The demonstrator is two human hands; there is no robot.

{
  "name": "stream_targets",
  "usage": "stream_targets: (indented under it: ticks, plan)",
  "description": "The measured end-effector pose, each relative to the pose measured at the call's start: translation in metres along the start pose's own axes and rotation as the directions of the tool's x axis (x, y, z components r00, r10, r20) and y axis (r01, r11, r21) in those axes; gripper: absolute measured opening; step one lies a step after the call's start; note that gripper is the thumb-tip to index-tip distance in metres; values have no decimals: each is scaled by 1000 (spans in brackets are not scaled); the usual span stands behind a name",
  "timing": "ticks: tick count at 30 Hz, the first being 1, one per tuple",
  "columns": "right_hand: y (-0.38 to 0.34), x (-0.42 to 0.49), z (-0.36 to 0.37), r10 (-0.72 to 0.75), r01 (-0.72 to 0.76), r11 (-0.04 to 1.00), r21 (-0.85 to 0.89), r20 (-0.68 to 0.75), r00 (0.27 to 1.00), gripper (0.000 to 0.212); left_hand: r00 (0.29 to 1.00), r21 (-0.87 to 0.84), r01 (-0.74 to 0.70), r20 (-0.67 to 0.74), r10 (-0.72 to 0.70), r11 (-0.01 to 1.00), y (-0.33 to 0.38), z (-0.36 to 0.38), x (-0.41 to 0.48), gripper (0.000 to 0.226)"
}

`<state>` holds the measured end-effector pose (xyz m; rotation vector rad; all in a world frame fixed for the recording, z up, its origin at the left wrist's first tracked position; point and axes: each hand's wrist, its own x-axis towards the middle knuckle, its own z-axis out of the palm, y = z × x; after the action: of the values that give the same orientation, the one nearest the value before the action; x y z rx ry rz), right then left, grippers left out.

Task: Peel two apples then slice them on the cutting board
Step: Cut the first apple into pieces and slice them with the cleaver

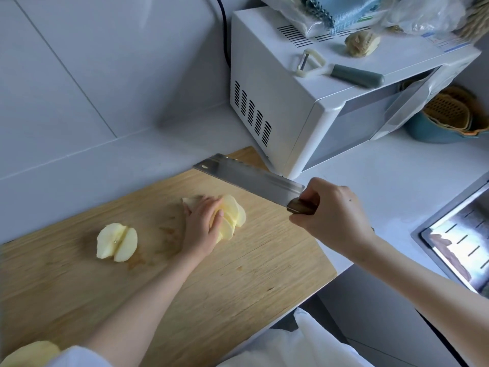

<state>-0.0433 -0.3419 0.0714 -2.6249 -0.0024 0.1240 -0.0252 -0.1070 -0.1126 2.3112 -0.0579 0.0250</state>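
Right now your left hand (202,225) lies over the sliced apple (232,217) near the middle of the wooden cutting board (185,287). Its fingers curl down round the stack, and the fanned slices show past your fingertips on the right. Your right hand (332,215) is closed firmly round the dark handle of the cleaver (248,174). The broad blade points toward the board's far corner, apart from the slices and seemingly held above the wood. To the left on the board, well apart from your hand, lies a peeled apple half (117,242), cut into two sections that touch. Another peeled apple (29,353) shows at the bottom-left corner, partly out of view. Behind the board stands a white microwave (291,123) with a peeler (341,68) lying on top. A steel sink (460,247) is set into the counter on your right.
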Motion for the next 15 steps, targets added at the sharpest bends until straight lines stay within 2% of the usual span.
stream_targets:
  ticks: [4,6,8,10,12,13,14,15]
  plan:
    - [-7,4,6,-8,8,999,35,8,1000,24,996,44,-48,71,45,998,12,14,4,56]
    - [-9,6,9,-30,29,999,45,27,999,26,998,83,-45,54,40,996,13,11,5,57]
    - [-12,7,12,-42,35,995,95,64,997,27,998,153,-27,-52,35,988,10,-3,2,50]
    - [-16,7,16,-64,42,983,178,117,991,24,967,244,4,-248,58,970,1,-27,-6,34]
    - [-21,8,23,-103,61,972,228,178,979,19,876,301,126,-481,36,945,-13,-55,-19,17]
    - [-24,8,28,-121,67,967,247,212,970,18,829,298,233,-559,-28,926,-20,-71,-24,18]
    - [-27,8,33,-134,64,961,269,250,959,16,792,271,364,-594,-142,891,-24,-88,-28,24]
    - [-31,8,38,-141,51,954,296,291,946,15,761,227,507,-572,-307,832,-35,-102,-29,34]
